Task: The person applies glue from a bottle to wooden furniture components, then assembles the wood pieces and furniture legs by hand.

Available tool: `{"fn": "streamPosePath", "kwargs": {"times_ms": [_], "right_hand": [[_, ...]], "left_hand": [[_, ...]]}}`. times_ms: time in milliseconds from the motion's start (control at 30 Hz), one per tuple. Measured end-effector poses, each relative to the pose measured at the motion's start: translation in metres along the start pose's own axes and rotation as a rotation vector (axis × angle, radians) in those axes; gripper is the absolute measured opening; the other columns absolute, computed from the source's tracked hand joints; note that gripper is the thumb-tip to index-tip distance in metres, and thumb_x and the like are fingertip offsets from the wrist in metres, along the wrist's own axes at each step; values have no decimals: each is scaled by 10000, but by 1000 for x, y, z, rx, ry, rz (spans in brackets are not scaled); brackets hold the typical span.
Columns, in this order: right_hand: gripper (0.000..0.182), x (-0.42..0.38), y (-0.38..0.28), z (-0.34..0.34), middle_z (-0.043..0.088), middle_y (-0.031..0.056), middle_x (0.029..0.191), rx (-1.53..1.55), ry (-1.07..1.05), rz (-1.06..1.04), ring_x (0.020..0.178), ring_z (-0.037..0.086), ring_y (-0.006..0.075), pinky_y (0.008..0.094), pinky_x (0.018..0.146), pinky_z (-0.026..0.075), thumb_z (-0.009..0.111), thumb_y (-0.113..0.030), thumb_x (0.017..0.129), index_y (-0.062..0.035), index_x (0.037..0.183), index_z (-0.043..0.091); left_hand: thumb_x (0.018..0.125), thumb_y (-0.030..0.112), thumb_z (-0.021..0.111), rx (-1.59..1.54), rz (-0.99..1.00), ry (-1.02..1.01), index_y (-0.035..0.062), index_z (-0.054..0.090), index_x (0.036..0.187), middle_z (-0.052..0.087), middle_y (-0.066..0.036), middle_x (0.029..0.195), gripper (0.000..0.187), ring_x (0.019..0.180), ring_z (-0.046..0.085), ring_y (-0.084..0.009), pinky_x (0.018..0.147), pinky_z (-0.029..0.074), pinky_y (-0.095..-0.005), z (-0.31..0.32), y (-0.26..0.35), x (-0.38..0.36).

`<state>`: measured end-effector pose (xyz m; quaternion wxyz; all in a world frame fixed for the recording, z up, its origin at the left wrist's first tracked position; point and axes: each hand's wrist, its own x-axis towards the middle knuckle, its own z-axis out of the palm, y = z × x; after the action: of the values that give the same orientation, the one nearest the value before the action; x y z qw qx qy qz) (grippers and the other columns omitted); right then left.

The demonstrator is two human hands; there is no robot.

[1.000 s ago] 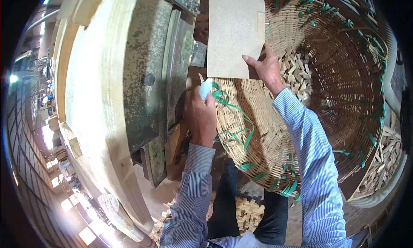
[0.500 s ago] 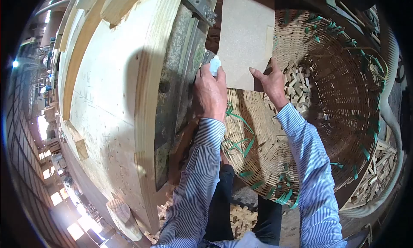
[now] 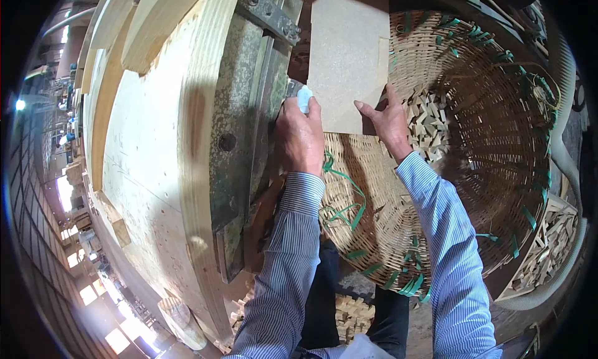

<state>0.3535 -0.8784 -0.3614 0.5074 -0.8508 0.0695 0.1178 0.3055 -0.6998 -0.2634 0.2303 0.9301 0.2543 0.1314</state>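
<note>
My left hand (image 3: 301,133) is closed round a small pale-blue object (image 3: 304,99), which showed a bottle-like nozzle in the earlier view. It sits at the left edge of a flat, light grey-brown board (image 3: 344,60). My right hand (image 3: 387,121) grips the lower right corner of that board, thumb on its face and the other fingers at its edge. A narrow wood strip (image 3: 382,60) lies along the board's right side. Beneath the board stands a woven wicker basket (image 3: 498,122) with small wood offcuts (image 3: 428,125) inside.
On the left is a wooden workbench (image 3: 143,134) with a worn metal rail (image 3: 240,110) along its side. Green straps (image 3: 355,212) hang on the basket rim. A ribbed hose (image 3: 568,153) curves round the right, by more scraps (image 3: 545,253).
My left hand and the pale-blue object have shifted slightly left, the object turning so less of it shows. The view has moved a little; my right hand keeps its hold on the board.
</note>
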Motion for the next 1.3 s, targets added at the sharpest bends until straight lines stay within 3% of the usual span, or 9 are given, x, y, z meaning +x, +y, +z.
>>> {"fn": "streamPosePath", "kwargs": {"times_ms": [267, 467, 567, 633, 800, 833, 867, 967, 1300], "right_hand": [[986, -3, -1, 0, 629, 346, 1339, 54, 33, -34, 1229, 661, 397, 424, 1078, 506, 908, -335, 803, 150, 1492, 397], [947, -5, -9, -6, 647, 335, 1315, 89, 10, -32, 1218, 669, 384, 426, 1068, 511, 909, -324, 802, 142, 1470, 425], [932, -4, -7, -3, 651, 330, 1312, 67, 21, -43, 1207, 674, 385, 430, 1063, 513, 908, -323, 801, 140, 1460, 437], [928, -10, -17, -10, 660, 324, 1300, 81, 6, -31, 1200, 678, 384, 430, 1059, 515, 907, -328, 803, 134, 1459, 442], [947, -3, 0, 2, 687, 304, 1267, 0, 74, -88, 1180, 690, 377, 430, 1042, 523, 904, -354, 801, 118, 1477, 438], [905, -4, -2, -1, 698, 275, 1256, 16, 49, -74, 1141, 702, 338, 413, 1000, 545, 900, -349, 813, 89, 1473, 465], [863, -4, -5, -3, 710, 246, 1244, 33, 25, -60, 1102, 713, 299, 397, 957, 568, 897, -344, 824, 61, 1470, 492], [853, -4, 2, 4, 706, 250, 1245, -25, 118, -120, 1082, 715, 291, 391, 936, 572, 895, -340, 828, 71, 1460, 496], [866, -5, -2, 0, 694, 258, 1263, -23, 52, -64, 1130, 700, 304, 399, 992, 559, 893, -330, 829, 88, 1466, 481]], "left_hand": [[972, 307, 698, 90, -14, -49, -32, 665, 963, 725, -266, 881, 341, 799, 723, -452, 665, 573, -520, -5, 6, 4], [968, 311, 701, 35, -24, -53, -23, 663, 962, 729, -257, 878, 336, 810, 726, -450, 672, 570, -525, -5, 4, 2], [960, 309, 715, 3, -109, -69, -3, 671, 975, 732, -226, 865, 315, 803, 729, -426, 675, 564, -510, -8, 4, -11], [938, 251, 755, -1, -52, 35, -3, 703, 951, 742, -211, 860, 260, 832, 748, -382, 689, 566, -448, -5, -3, -21], [942, 244, 759, -118, -24, 64, -6, 709, 957, 741, -201, 838, 255, 785, 755, -330, 672, 562, -428, 3, -15, -26], [944, 239, 758, -151, -26, 66, -8, 710, 957, 739, -197, 827, 252, 767, 754, -319, 668, 560, -423, 6, -16, -24], [944, 239, 758, -153, -28, 66, -8, 710, 957, 739, -197, 827, 252, 767, 754, -319, 668, 560, -423, 8, -18, -23], [950, 239, 750, -188, -53, 48, -21, 706, 954, 732, -200, 811, 263, 745, 743, -334, 669, 555, -422, 10, -17, -17], [962, 240, 718, -136, -31, -2, -50, 684, 943, 711, -248, 800, 292, 735, 717, -410, 666, 545, -467, 7, -8, 1]]}}
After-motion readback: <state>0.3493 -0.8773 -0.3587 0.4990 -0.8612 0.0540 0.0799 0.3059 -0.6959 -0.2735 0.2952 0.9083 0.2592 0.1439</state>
